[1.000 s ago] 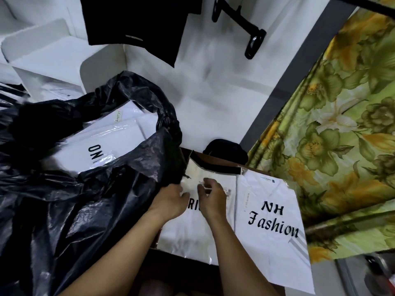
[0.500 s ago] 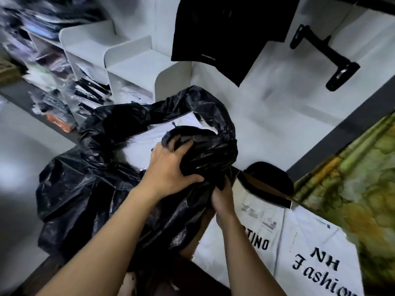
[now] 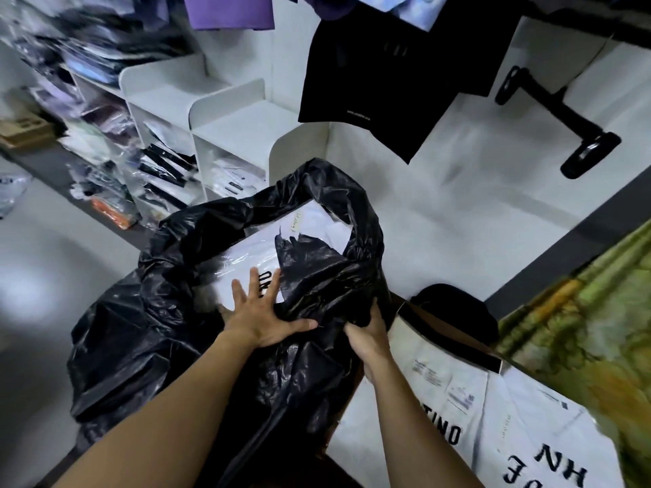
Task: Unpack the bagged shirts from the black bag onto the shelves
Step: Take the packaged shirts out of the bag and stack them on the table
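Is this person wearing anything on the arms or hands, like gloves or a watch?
Nothing shows. Both forearms are bare to the frame's edge, without sleeves. The left hand and right hand carry no gloves, watch or bracelet, though the black bag hides part of the right hand.

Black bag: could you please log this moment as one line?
left hand: open, spread on black bag mouth | right hand: grips bag rim | bagged shirt: inside bag, not lifted

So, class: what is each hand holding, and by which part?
The right hand grips the black bag at its bunched rim; the left hand holds nothing.
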